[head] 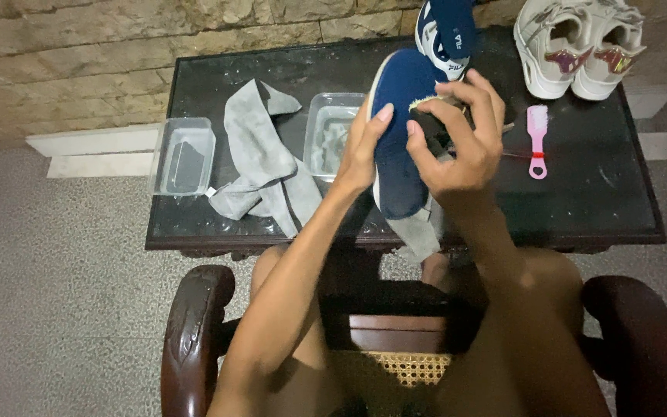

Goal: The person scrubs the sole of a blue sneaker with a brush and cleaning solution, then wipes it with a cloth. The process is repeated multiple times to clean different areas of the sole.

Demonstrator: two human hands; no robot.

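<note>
My left hand (364, 147) grips a dark blue shoe (399, 131) along its left side, sole facing up at me. My right hand (457, 139) holds a small brush (435, 104) with pale bristles pressed against the shoe's right edge. A grey cloth (420, 228) hangs below the shoe, over the table's front edge. A second blue and white shoe (445, 31) stands on the table just behind the held one.
On the dark glass-topped table (580, 193) lie a grey rag (260, 154), two clear plastic tubs (183, 154) (330, 131), a pink brush (537, 139) and a pair of white sneakers (577, 46). Wooden chair arms (191, 340) flank my legs. A stone wall stands behind.
</note>
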